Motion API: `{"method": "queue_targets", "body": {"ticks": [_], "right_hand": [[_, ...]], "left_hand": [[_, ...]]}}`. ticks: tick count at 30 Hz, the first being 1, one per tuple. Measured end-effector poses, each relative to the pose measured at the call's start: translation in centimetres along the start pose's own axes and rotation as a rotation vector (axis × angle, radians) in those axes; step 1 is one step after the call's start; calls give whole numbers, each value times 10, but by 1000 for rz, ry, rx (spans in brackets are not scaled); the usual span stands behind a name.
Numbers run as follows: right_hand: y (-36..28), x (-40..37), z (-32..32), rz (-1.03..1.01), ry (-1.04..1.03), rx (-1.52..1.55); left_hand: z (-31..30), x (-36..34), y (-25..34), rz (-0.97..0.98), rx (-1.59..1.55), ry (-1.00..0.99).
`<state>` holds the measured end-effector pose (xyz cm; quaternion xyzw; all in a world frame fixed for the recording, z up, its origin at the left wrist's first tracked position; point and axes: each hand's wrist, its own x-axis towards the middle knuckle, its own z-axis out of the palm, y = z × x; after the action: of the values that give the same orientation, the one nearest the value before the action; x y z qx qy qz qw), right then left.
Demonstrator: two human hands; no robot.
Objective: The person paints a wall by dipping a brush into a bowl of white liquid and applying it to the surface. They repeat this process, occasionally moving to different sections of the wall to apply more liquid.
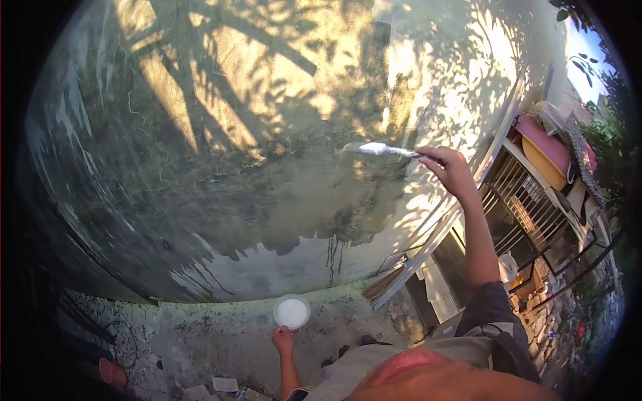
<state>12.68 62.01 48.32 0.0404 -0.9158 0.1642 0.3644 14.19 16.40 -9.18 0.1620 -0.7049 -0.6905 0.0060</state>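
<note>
My right hand (450,168) is raised and grips a paintbrush (380,149) whose white-loaded bristles touch the stained, weathered wall (221,147). Leaf and branch shadows fall across that wall in the sunlight. Low down, my left hand (283,336) holds a small round container of white paint (291,312) by its near rim, close to the foot of the wall.
A metal-barred window or grille (528,207) sits to the right, with pink and yellow basins (545,150) stacked above it. Rubble, broken tiles (224,383) and a reddish pot (110,371) lie on the ground below. Greenery (612,144) stands at far right.
</note>
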Motion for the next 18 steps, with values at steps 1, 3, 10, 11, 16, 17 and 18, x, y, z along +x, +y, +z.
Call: {"method": "queue_targets", "body": {"ticks": [1, 3, 10, 11, 16, 17, 18], "right_hand": [[4, 26, -25, -89, 150, -169], [-13, 78, -73, -229, 422, -92], [-30, 243, -192, -347, 789, -536], [-26, 264, -197, -346, 799, -536], [-29, 299, -189, -400, 729, -614], [-28, 295, -186, -395, 730, -627], [-28, 289, -181, -409, 626, -661]], "left_hand": [[-3, 0, -2, 5, -21, 21], [-4, 5, -5, 17, -50, 40], [-7, 10, -9, 11, 15, 60], [-4, 12, -7, -11, -1, 70], [14, 19, -18, 31, 49, 40], [18, 17, -11, 33, 67, 33], [21, 19, -10, 35, 66, 22]]}}
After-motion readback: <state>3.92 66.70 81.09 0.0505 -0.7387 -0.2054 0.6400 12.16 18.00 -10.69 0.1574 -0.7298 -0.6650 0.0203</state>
